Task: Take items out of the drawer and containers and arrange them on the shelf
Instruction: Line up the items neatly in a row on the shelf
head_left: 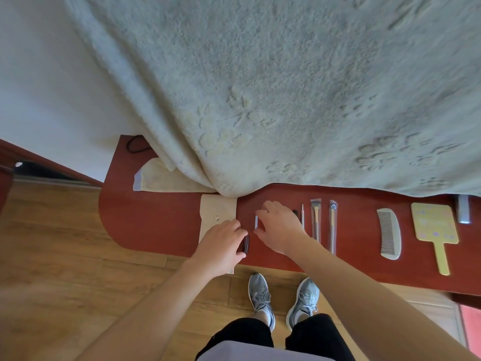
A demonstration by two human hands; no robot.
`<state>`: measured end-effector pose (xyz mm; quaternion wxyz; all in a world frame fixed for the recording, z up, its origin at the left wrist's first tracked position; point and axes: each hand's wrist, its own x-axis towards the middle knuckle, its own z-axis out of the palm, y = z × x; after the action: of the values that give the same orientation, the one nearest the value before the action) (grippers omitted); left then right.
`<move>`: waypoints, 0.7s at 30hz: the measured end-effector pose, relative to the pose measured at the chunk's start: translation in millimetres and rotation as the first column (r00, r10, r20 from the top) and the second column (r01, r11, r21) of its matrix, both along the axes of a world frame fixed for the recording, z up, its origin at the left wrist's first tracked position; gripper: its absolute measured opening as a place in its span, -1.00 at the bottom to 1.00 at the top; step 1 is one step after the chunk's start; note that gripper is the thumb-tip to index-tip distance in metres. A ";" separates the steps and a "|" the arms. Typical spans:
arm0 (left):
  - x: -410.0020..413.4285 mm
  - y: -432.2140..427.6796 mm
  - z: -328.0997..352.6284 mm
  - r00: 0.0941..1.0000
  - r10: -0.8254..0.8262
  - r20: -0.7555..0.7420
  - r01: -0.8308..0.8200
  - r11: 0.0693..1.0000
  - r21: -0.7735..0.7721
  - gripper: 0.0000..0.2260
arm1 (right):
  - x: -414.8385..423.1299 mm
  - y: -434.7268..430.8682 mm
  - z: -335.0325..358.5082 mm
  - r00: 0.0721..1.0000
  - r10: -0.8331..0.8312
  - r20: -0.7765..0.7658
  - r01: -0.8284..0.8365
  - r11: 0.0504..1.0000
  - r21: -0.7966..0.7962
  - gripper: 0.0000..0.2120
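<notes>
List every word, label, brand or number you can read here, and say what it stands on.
No text can be read.
Yellow hand mirror: pale purple marks, too blurred to tell as letters.
Clear brush sleeves: no legible print.
Cream pouch: a round snap only, no writing.

Bare red shelf lies open left of the cream pouch and between the wrapped brushes and comb; the hanging blanket blocks the back edge.
</notes>
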<state>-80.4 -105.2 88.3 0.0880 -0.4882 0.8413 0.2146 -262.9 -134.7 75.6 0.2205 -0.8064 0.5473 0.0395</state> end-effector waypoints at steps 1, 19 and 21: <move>-0.5 -0.2 -0.1 1.000 0.000 -0.002 0.000 1.000 -0.004 -0.58 | 0.5 0.1 -0.2 1.000 -0.007 0.003 0.007 1.000 -0.002 -0.65; -67.3 6.6 -3.1 0.993 0.061 -0.102 -0.061 0.998 0.008 -0.55 | -60.9 -11.3 9.1 0.996 -0.062 -0.062 0.061 0.998 -0.018 -0.57; -74.2 8.5 -4.5 0.991 0.072 -0.112 -0.071 0.997 0.012 -0.55 | -64.1 -11.0 8.6 0.996 -0.063 -0.057 0.063 0.998 -0.006 -0.57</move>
<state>-154.5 -96.7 83.9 0.0348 -0.5049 0.8261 0.2478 -327.0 -145.7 84.2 0.2043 -0.7876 0.5788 0.0542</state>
